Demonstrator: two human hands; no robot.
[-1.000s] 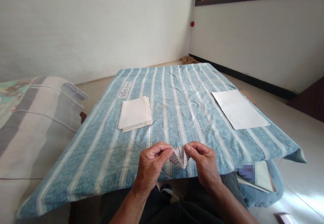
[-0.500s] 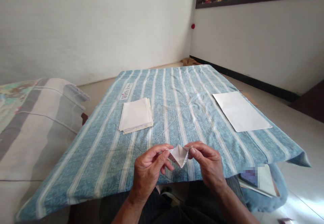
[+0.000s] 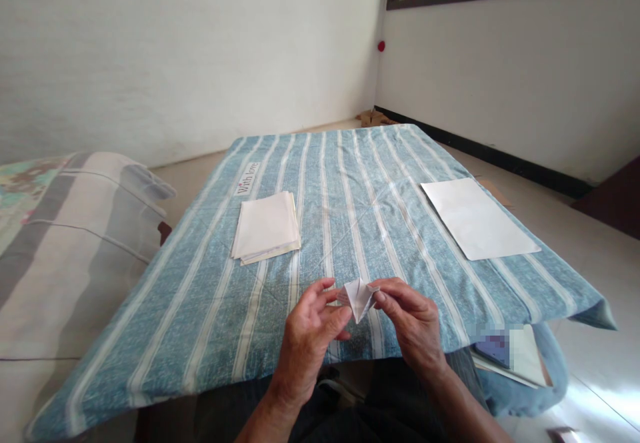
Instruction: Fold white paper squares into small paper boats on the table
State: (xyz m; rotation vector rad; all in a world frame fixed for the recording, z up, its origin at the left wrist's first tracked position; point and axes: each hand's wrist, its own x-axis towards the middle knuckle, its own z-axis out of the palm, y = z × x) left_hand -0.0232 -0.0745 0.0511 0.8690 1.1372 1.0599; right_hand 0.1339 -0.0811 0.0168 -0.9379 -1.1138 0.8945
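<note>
A small folded piece of white paper [image 3: 356,298], with pointed corners and a crease down its middle, is in the air over the near edge of the striped cloth. My right hand [image 3: 413,319] pinches its right corner between thumb and index finger. On the other side, my left hand [image 3: 315,326] has its thumb and fingers apart around the paper's left end. Whether the left fingertips touch the paper, I cannot tell.
A blue and white striped cloth [image 3: 345,229] covers the table. On it lie a stack of paper sheets [image 3: 265,226] at left and a large white sheet [image 3: 477,219] at right. A phone [image 3: 493,349] rests on papers beside my right leg.
My left hand has loosened its pinch on the paper's left corner and shifted right, its fingers spreading. The folded paper has turned slightly, while my right hand keeps its hold.
</note>
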